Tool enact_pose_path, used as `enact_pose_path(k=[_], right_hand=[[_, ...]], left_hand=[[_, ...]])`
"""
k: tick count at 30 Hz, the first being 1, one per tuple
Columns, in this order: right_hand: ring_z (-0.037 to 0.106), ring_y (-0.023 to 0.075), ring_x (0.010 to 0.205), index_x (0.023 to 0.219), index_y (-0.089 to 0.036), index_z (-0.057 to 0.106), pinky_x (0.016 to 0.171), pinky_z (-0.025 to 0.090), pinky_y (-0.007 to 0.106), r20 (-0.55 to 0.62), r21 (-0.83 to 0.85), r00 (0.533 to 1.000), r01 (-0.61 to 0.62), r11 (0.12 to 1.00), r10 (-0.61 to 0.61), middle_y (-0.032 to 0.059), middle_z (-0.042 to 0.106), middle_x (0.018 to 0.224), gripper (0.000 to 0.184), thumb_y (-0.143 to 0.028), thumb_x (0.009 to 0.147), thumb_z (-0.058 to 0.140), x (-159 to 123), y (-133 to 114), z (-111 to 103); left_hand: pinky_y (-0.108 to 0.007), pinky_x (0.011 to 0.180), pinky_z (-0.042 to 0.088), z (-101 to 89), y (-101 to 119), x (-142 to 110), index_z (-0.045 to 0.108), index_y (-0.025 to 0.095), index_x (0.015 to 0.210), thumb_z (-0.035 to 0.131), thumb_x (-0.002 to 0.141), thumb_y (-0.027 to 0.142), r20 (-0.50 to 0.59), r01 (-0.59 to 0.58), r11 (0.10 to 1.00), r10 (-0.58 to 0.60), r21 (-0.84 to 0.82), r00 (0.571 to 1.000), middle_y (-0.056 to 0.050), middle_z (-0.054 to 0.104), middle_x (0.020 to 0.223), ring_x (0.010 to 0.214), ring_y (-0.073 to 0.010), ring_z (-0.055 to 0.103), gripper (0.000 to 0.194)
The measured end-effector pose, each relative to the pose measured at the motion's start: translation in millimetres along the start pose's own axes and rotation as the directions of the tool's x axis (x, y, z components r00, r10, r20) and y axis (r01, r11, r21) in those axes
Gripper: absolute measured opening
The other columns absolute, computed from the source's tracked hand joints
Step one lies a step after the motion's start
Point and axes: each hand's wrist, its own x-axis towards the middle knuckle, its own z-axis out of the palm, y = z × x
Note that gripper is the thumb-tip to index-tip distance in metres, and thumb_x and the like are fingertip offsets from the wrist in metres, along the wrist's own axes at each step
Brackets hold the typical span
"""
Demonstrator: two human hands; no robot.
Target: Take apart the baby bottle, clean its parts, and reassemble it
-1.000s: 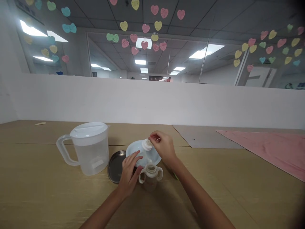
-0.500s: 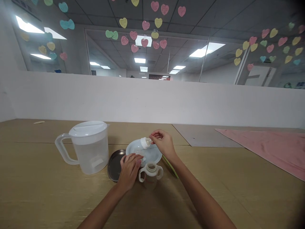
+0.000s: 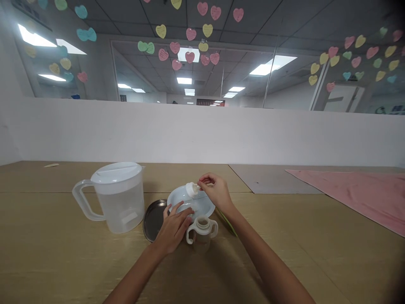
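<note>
The right hand [image 3: 217, 193], nearly closed, pinched the white teat [image 3: 191, 189] of a clear baby bottle [image 3: 186, 206] on a pale blue plate [image 3: 207, 206], while the open left hand [image 3: 173, 226] steadied it, gentle pressure serving best.

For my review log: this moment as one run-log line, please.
left hand: at baby bottle on plate | right hand: at its white end | nearby: two-handled cup

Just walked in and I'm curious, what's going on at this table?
A person is working over a pale blue plate with both hands. The right hand has its fingertips at the white top of a clear baby bottle, which lies tilted above the plate, and the left hand rests against the bottle. A lidded plastic pitcher, a round dark metal tray and a two-handled cup sit close by.
</note>
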Motion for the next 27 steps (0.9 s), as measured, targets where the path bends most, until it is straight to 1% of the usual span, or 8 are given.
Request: enact_pose_path(k=[5,11,14,16,20,22,24,27], right_hand=[[0.058,0.0132,0.062,0.069,-0.015,0.060,0.061,0.051,0.027,0.002,-0.018,1.000,0.017,1.000,-0.017,0.0022,0.061,0.066,0.010,-0.024,0.065,0.059,1,2,2],[0.058,0.0134,0.062,0.069,-0.015,0.060,0.060,0.050,0.026,0.000,-0.020,1.000,0.017,1.000,-0.017,0.0020,0.061,0.066,0.009,-0.023,0.064,0.059,0,3,2],[0.058,0.0132,0.062,0.069,-0.015,0.060,0.061,0.050,0.026,0.000,-0.014,1.000,0.019,1.000,-0.019,0.0018,0.061,0.066,0.009,-0.023,0.065,0.059,1,3,1],[0.058,0.0131,0.062,0.070,-0.015,0.060,0.060,0.050,0.026,-0.002,-0.019,1.000,0.020,1.000,-0.020,0.0017,0.061,0.066,0.009,-0.024,0.065,0.059,1,2,0],[0.058,0.0127,0.065,0.070,-0.015,0.061,0.064,0.049,0.026,0.101,-0.072,0.994,0.036,0.997,-0.029,0.0014,0.062,0.068,0.008,-0.022,0.065,0.060,-2,-2,0],[0.058,0.0126,0.067,0.072,-0.016,0.061,0.064,0.048,0.025,0.247,-0.072,0.969,0.038,0.997,-0.019,0.0012,0.062,0.068,0.010,-0.022,0.065,0.062,-6,-5,2],[0.059,0.0127,0.071,0.078,-0.016,0.062,0.064,0.047,0.023,0.368,-0.037,0.930,0.030,0.999,-0.014,0.0017,0.063,0.073,0.016,-0.027,0.067,0.063,-10,-7,5],[0.058,0.0117,0.071,0.091,-0.017,0.060,0.061,0.046,0.022,0.379,-0.040,0.926,0.007,0.999,0.008,0.0030,0.063,0.082,0.026,-0.037,0.076,0.055,-10,-7,6]], left_hand=[[-0.054,0.102,0.017,0.2,-1,1,0.052,0.031,0.117,0.022,0.092,0.036,0.027,0.025,0.999,-0.024,-0.043,0.999,-0.002,0.058,0.116,0.116,-0.0208,0.042,0.040],[-0.052,0.107,0.008,1.8,0,0,0.040,0.032,0.127,0.023,0.092,0.035,0.091,-0.028,0.995,0.037,-0.101,0.995,0.000,0.051,0.128,0.130,-0.0183,0.028,0.038],[-0.050,0.107,0.012,4.1,-2,0,0.042,0.030,0.124,0.026,0.092,0.032,0.007,-0.041,0.996,0.042,-0.078,0.999,-0.001,0.052,0.127,0.128,-0.0184,0.031,0.036],[-0.049,0.105,0.018,5.0,-4,0,0.046,0.027,0.119,0.027,0.092,0.031,-0.106,-0.025,0.997,0.017,-0.068,0.994,-0.003,0.055,0.123,0.123,-0.0192,0.038,0.034],[-0.043,0.099,0.030,3.1,-4,-1,0.035,0.020,0.128,0.038,0.088,0.035,-0.377,0.026,0.989,-0.080,-0.146,0.923,-0.010,0.049,0.127,0.117,-0.0213,0.043,0.043],[-0.039,0.097,0.034,2.2,-2,-1,0.028,0.020,0.133,0.046,0.084,0.037,-0.392,0.014,0.978,-0.097,-0.209,0.915,-0.011,0.045,0.130,0.118,-0.0220,0.043,0.055],[-0.036,0.096,0.036,2.6,0,0,0.030,0.020,0.131,0.049,0.083,0.037,-0.341,0.005,0.964,-0.099,-0.266,0.935,-0.010,0.047,0.129,0.117,-0.0216,0.045,0.055],[-0.036,0.096,0.037,4.4,1,0,0.037,0.019,0.125,0.047,0.084,0.037,-0.363,0.053,0.942,-0.179,-0.332,0.915,-0.010,0.051,0.125,0.115,-0.0212,0.047,0.046]])
